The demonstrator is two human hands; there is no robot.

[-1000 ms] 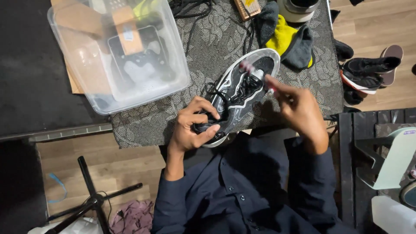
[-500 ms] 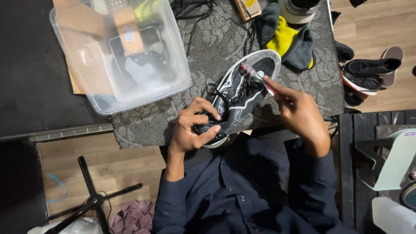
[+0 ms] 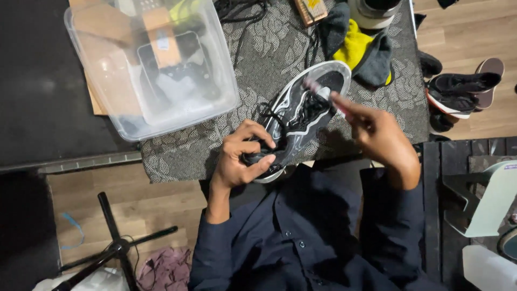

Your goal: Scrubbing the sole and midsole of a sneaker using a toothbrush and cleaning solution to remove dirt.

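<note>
A black sneaker (image 3: 301, 116) with white trim is held at its heel by the left hand (image 3: 242, 159) above a patterned surface (image 3: 258, 59). A small brush (image 3: 323, 92), possibly a toothbrush, is pressed to its laces by the right hand (image 3: 379, 134). A clear plastic bin (image 3: 151, 64) is seen nearby.

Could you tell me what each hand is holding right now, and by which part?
The left hand grips the black sneaker at its heel end. The right hand holds a small brush-like tool by its handle, at the toe.
</note>
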